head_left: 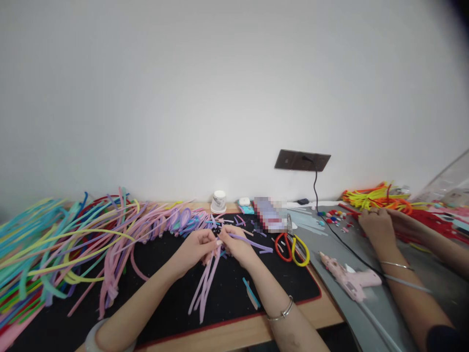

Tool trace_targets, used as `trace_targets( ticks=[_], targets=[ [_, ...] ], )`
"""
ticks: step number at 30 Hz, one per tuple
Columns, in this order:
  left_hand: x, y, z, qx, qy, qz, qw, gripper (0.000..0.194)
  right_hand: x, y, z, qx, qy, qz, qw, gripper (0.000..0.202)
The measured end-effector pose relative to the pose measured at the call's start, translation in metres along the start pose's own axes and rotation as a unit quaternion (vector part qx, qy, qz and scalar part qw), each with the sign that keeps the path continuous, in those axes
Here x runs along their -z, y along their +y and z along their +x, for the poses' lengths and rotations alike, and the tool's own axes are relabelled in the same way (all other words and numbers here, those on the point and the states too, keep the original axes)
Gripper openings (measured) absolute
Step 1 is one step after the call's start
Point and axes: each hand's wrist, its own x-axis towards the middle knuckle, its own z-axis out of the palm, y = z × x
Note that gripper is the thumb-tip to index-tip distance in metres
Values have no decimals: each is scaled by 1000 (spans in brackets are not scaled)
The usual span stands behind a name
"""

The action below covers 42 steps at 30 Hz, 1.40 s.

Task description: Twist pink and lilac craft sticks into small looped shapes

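Note:
Over the black mat (176, 298) my two hands meet, fingers pinched close together. My left hand (201, 244) grips the upper end of several pink pipe cleaners (205, 288), whose loose ends hang down toward me. In my right hand (234, 242) are purple pipe cleaners (252, 240), with their ends sticking out to the right past the knuckles. Where the two colours meet, my fingertips hide the join. Short cut pieces lie behind my hands, and a blue piece (251, 292) lies on the mat near my right wrist.
Heaps of coloured pipe cleaners (91, 244) cover the left side. Scissors with red and yellow handles (301, 252), a phone (269, 215) and a white cup (219, 201) stand or lie behind. At right are a pink glue gun (348, 278), its cord, and another person's hands (379, 227).

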Motion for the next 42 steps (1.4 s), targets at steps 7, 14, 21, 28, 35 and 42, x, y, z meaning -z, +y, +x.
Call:
trace_targets(
  ticks=[7, 14, 21, 28, 35, 42],
  targets=[
    [-1, 6, -1, 35, 100, -84, 991, 38, 1, -3, 0, -24, -59, 35, 997, 31],
    [1, 3, 1, 26, 114, -108, 987, 37, 6, -3, 1, 0, -47, 0, 999, 29],
    [7, -6, 7, 22, 104, -69, 992, 34, 7, -2, -1, -20, -67, 4, 998, 24],
    [7, -5, 8, 12, 115, -38, 993, 35, 7, 0, 1, -9, -88, -6, 996, 18],
    [6, -5, 8, 23, 133, -56, 989, 35, 3, 2, 1, -43, -63, 63, 995, 20],
    [6, -6, 6, 18, 127, -73, 989, 34, 1, -1, 0, -70, -70, 115, 988, 29]
  ],
)
